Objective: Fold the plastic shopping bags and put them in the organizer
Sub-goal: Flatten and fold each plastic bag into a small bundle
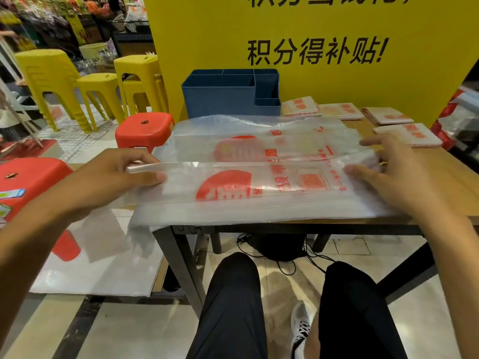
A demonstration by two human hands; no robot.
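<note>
Our left hand [114,172] pinches the folded edge of the plastic bag [259,177] at centre left, thumb on top. Our right hand [388,172] at centre right rests on the bag's other end, fingers spread and nearly straight. The bag stretches between them across the table [456,177]. Above it, the blue organizer [223,97] stands upper centre, with folded bags [302,106] to its right.

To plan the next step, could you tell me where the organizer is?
The blue organizer stands at the table's far edge against the yellow sign, left of the folded bags.
</note>
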